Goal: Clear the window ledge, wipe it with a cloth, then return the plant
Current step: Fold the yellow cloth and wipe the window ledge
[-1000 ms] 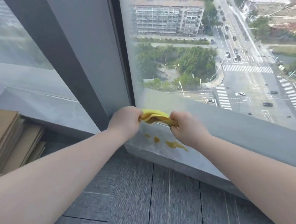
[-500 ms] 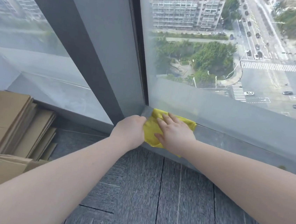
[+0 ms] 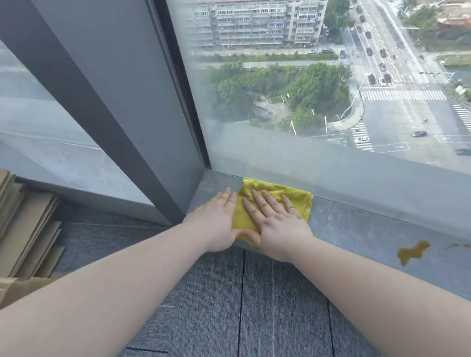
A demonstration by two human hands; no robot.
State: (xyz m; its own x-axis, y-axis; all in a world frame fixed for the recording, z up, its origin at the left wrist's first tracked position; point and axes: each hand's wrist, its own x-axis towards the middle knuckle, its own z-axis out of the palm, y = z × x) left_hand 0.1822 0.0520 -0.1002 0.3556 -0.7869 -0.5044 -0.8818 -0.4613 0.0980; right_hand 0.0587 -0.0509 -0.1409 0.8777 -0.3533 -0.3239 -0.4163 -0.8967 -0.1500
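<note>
Both hands lie flat and spread, gripping nothing; your right hand [image 3: 277, 229] presses the cloth [image 3: 277, 196] onto the ledge [image 3: 368, 230] in the corner by the glass, your left hand [image 3: 215, 220] rests just beside it; the risk, I judge, is smearing the stain [image 3: 411, 251] well to the right if you drag the cloth across it dry; the cloth is yellow, folded flat; no plant shows.
</note>
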